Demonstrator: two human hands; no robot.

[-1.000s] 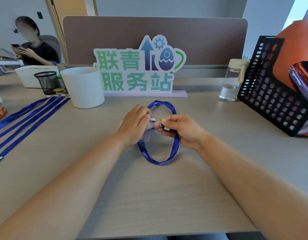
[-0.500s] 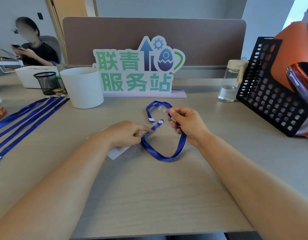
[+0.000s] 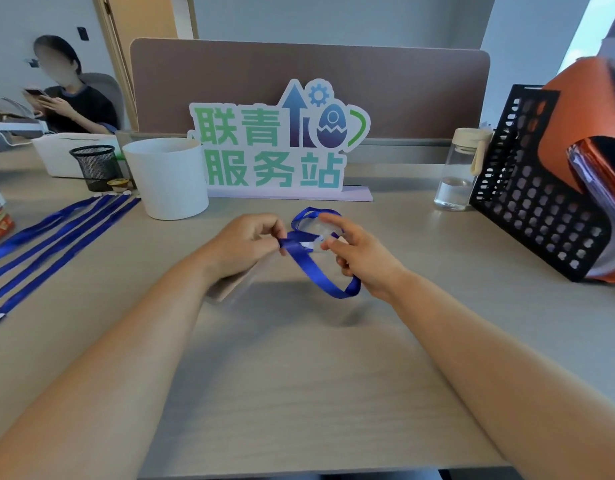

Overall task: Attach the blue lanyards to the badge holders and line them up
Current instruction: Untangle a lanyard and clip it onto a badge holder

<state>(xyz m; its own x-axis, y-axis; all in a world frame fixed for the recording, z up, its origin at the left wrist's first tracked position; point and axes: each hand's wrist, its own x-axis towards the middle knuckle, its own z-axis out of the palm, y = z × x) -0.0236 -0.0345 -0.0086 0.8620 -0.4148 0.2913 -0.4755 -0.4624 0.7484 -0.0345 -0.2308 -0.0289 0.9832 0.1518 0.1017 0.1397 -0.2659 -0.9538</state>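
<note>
A blue lanyard forms a loop raised a little above the wooden desk at its centre. My left hand pinches the strap near its white end tag. My right hand is at the loop's right side, index finger stretched out and lower fingers curled, with the strap passing behind the palm. A clear plastic clip sits between thumb and index finger. A clear badge holder shows under my left wrist, mostly hidden.
Several blue lanyards lie side by side at the left. Behind my hands stand a white cup and a standing sign. A water bottle and black file rack are at right. A person sits far left.
My left hand rose from pressing on the desk and now pinches the strap. My right hand's index finger opened out. The loop twisted and lifted off the desk.
</note>
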